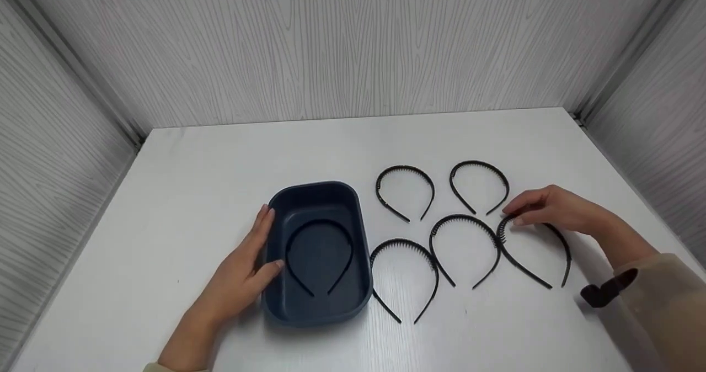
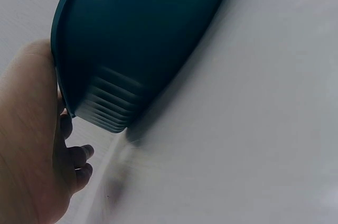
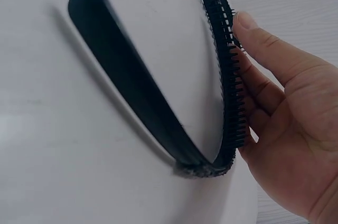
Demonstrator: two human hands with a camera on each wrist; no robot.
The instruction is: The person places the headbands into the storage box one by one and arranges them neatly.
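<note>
My left hand [image 1: 234, 283] holds the left side of a dark blue plastic tub [image 1: 309, 319], thumb over the rim and fingers along the outer wall. One black headband [image 1: 319, 221] lies inside the tub. In the left wrist view, ribs show on the outside of the tub [image 2: 137, 39]. Over on the right, my right hand [image 1: 557, 209] pinches the top of the rightmost black toothed headband [image 1: 527, 270] between thumb and fingers. The right wrist view shows the thumb at the toothed curve of this headband [image 3: 132, 76], with one broad end pointing away from the hand.
Several more black headbands lie on the white table [image 1: 193, 195] between tub and right hand: two at the back [image 1: 405, 167], [image 1: 479, 163] and two nearer the front [image 1: 462, 216], [image 1: 402, 240]. Grey wood-grain panels [image 1: 353, 46] stand around the table's back and sides.
</note>
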